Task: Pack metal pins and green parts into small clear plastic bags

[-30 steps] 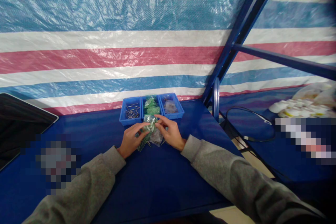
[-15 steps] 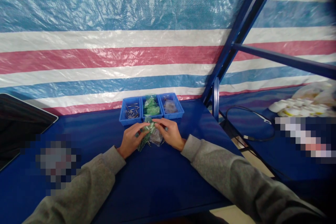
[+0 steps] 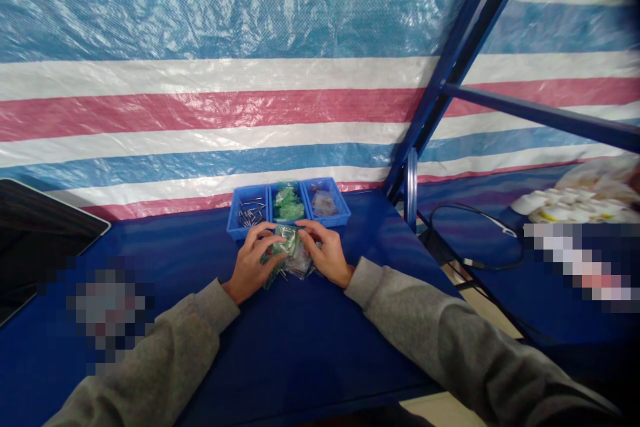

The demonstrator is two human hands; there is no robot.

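Observation:
A small green plastic packet (image 3: 287, 237) is stretched between my two hands, above the table. My left hand (image 3: 251, 263) pinches its left side with the thumb and fingers. On the other side my right hand (image 3: 328, 255) grips the right edge, fingertips near the top. Beneath, a clear plastic packet (image 3: 299, 263) lies with more green film and a few thin metal pieces, partly covered by my hands. Just behind stand three blue bins: the left bin (image 3: 232, 225) holds metal pins, the middle bin (image 3: 289, 221) green packets, the right bin (image 3: 330, 221) clear packets.
A dark-screened device (image 3: 40, 240) stands at the left of the blue table (image 3: 300, 347). To the right rise a blue metal frame (image 3: 435, 107) and a black cable (image 3: 470, 265). White rolls (image 3: 565, 203) sit on the farther right table. Striped sheeting (image 3: 225, 107) hangs behind.
The green packet now looks flatter and more spread out between my hands. My left fingers have lifted and opened slightly, and my right fingers have shifted a little right.

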